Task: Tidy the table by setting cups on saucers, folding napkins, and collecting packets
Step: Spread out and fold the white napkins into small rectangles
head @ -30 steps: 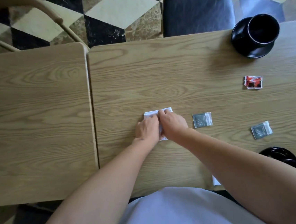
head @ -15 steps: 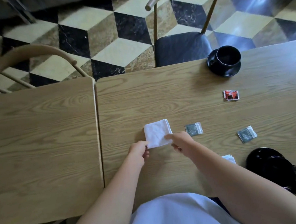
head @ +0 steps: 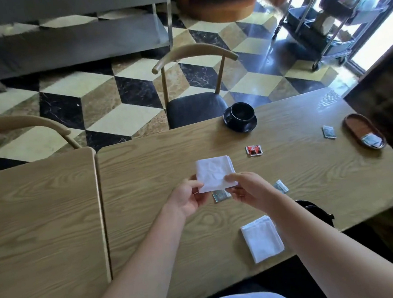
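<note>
Fingertips of both hands pinch the near edge of the folded napkin (head: 214,174): the left hand (head: 188,199) grips its near left corner, the right hand (head: 249,189) its near right corner, thumbs on top as far as one can tell. The napkin looks lifted off the table (head: 143,158), tilting away from the person, with its far edge toward the black cup (head: 242,113).

To do this step well, I judge the person should keep both corners level so the layers do not slide apart, then lay it flat and square, probably beside the second napkin (head: 263,238), which lies folded nearer the person and to the right of the held one.

Just under the held napkin's near edge a grey packet (head: 221,196) peeks out, and another grey packet (head: 281,186) lies just right of the right hand; setting the napkin down there would cover them. A red packet (head: 254,149) lies beyond and right of the napkin. Farther right, a third grey packet (head: 328,131) lies just beside a wooden tray (head: 356,126), which already holds a packet. The black cup stands on its saucer (head: 235,125) well beyond the napkin. A second dark dish shows behind the right forearm, mostly hidden.
</note>
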A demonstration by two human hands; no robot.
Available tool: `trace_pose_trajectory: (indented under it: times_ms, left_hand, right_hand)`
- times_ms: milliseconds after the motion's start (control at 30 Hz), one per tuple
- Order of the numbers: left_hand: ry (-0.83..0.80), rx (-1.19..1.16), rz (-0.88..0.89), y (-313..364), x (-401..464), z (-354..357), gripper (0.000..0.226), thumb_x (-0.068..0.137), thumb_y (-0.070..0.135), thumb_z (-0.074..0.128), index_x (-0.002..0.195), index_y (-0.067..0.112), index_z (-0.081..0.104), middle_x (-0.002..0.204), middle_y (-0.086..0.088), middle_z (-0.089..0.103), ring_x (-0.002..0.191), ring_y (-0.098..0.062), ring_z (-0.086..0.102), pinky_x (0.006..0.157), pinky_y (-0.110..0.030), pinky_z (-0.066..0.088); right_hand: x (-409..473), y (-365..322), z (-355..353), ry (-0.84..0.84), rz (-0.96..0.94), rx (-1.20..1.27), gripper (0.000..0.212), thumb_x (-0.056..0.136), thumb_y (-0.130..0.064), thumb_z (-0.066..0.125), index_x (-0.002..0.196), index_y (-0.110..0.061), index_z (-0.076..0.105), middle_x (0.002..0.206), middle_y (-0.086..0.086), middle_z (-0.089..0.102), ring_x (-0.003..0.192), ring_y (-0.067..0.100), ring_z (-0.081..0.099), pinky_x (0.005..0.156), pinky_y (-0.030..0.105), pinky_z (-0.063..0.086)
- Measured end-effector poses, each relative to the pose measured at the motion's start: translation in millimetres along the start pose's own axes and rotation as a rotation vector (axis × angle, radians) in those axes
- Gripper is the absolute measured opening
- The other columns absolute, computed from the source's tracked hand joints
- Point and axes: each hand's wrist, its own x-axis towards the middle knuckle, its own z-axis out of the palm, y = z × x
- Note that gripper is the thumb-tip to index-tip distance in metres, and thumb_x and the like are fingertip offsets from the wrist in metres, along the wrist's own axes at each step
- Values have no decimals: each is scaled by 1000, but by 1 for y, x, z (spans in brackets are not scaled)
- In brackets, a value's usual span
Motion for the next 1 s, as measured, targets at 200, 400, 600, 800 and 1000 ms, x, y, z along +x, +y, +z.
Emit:
trace_pose_trajectory:
  times_ms: [200,400,600,800,1000]
  left_hand:
    - [-60,74,31,-3,9,47,39,91,-10,43,110,21,59,86,-12,65,66,-20,58,54,-25,50]
    - [-66,202,39,-8,45,104,43,90,-12,44,119,18,55,93,-15,65,68,-22,60,55,-29,53]
    - [36,342,9,-16,95,169,26,90,-8,50,111,4,59,92,-16,70,68,-23,70,57,-27,52]
    - [195,255,-50,-18,160,235,9,98,7,56,100,15,60,79,-8,69,61,-19,68,45,-20,47]
    - [237,0,-102,-13,231,292,27,98,-7,46,99,14,63,92,-9,64,73,-17,56,59,-22,46]
  right_hand:
    - [-11,-12,-44,17,-28,67,6,85,-12,72,90,-8,68,62,0,64,52,10,61,50,21,48]
    - [13,-23,-102,79,-10,197,19,87,-29,75,95,-13,70,62,-3,66,53,11,63,51,22,50]
    - [61,-50,-172,72,-59,152,21,85,-29,72,100,-15,69,73,-1,63,57,11,59,54,23,49]
    - [115,-85,-234,53,-122,100,11,88,-26,73,97,-20,74,79,-4,66,66,10,58,66,23,49]
    - [185,-124,-284,154,-146,-53,10,92,-22,70,101,-17,72,86,2,66,74,12,57,67,22,47]
